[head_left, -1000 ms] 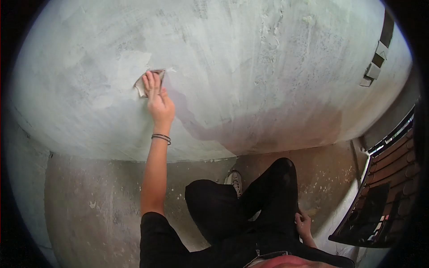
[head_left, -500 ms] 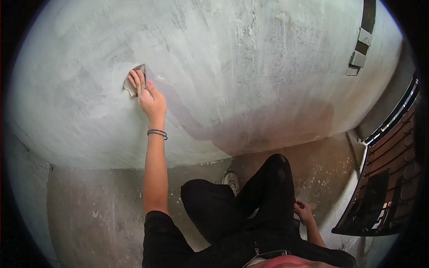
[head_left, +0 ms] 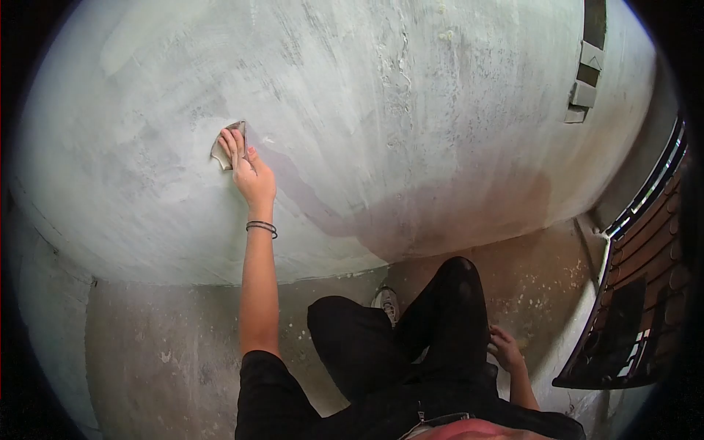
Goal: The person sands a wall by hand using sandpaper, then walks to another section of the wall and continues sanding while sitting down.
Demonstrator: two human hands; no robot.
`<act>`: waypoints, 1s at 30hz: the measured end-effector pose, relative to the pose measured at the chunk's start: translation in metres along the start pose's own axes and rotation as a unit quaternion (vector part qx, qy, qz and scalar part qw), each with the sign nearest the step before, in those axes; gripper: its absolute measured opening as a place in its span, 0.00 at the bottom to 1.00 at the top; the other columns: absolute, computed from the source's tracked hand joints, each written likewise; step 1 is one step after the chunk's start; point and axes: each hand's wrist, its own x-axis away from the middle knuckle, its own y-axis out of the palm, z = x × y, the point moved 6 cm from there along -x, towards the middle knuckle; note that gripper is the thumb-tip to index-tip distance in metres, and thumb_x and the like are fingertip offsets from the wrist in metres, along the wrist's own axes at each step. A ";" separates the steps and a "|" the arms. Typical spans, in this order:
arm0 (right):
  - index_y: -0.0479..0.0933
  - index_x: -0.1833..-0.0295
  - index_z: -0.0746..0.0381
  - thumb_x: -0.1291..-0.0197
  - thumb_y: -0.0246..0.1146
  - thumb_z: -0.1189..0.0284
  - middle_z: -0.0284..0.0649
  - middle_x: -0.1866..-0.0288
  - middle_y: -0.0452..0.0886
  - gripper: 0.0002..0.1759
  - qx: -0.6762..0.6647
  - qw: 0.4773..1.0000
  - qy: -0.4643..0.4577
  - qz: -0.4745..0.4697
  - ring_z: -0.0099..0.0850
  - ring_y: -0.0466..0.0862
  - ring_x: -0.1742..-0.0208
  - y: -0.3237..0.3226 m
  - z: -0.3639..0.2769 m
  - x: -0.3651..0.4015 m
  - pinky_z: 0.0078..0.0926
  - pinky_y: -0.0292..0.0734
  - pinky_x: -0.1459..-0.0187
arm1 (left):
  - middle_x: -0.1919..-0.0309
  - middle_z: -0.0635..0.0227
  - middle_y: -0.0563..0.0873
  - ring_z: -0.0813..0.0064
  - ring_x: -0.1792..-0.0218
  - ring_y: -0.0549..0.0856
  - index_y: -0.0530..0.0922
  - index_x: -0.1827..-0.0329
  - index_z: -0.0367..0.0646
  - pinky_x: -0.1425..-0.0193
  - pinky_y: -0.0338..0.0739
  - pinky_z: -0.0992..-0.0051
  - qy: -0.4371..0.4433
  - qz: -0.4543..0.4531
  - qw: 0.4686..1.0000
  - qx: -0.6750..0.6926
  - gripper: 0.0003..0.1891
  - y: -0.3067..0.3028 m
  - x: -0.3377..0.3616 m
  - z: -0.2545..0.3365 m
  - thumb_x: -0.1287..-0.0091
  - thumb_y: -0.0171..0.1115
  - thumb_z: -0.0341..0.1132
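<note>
My left hand [head_left: 253, 172] is pressing a folded piece of sandpaper [head_left: 222, 155] against the pale, patchy wall [head_left: 330, 110]. Its fingers lie over the sheet, with the thumb on the right side, and a curled tan edge shows at the lower left. Two dark bands circle that wrist. Low on the right, beside my bent leg in black trousers [head_left: 458, 315], is my right hand [head_left: 506, 348]. Its fingers are loosely apart and nothing shows in them; part of the hand is hidden behind the leg.
A concrete floor [head_left: 161, 352] with pale specks meets the wall's base. At the right stands a dark metal grille [head_left: 638, 293]. Upper right, a dark vertical slot in the wall holds several grey blocks [head_left: 584, 94]. My shadow falls across the lower wall.
My left hand and the sandpaper sit slightly lower and further right in view, and the whole view has shifted a little. My right hand's fingers have loosened from a more curled pose.
</note>
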 end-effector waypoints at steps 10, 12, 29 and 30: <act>0.85 0.48 0.66 0.42 0.74 0.71 0.47 0.48 0.85 0.17 0.396 0.878 -0.266 0.045 0.38 0.87 0.46 0.040 -0.040 0.020 0.31 0.83 0.45 | 0.18 0.54 0.58 0.51 0.17 0.51 0.64 0.22 0.34 0.16 0.51 0.60 0.003 -0.014 1.000 -0.011 0.26 -0.002 -0.001 0.002 0.19 0.43 0.37; 0.86 0.51 0.68 0.42 0.73 0.72 0.49 0.50 0.86 0.14 0.401 0.870 -0.280 0.062 0.38 0.88 0.48 0.043 -0.046 0.025 0.29 0.84 0.46 | 0.18 0.54 0.57 0.51 0.17 0.51 0.64 0.22 0.34 0.16 0.51 0.60 -0.005 -0.016 1.000 -0.006 0.26 -0.001 -0.002 0.003 0.19 0.43 0.37; 0.78 0.39 0.67 0.29 0.65 0.68 0.39 0.51 0.85 0.19 0.173 0.984 -0.040 -0.014 0.26 0.84 0.53 -0.019 0.034 -0.016 0.26 0.79 0.49 | 0.18 0.56 0.57 0.51 0.17 0.51 0.63 0.21 0.36 0.16 0.52 0.61 -0.022 -0.057 0.998 0.003 0.26 -0.004 0.003 0.000 0.19 0.43 0.38; 0.78 0.39 0.68 0.30 0.66 0.68 0.40 0.48 0.85 0.19 0.207 0.975 -0.074 -0.019 0.28 0.84 0.51 -0.021 0.034 -0.016 0.29 0.79 0.48 | 0.18 0.56 0.57 0.52 0.17 0.52 0.63 0.21 0.36 0.16 0.52 0.61 -0.020 -0.058 0.998 -0.003 0.26 -0.003 0.005 0.001 0.19 0.44 0.37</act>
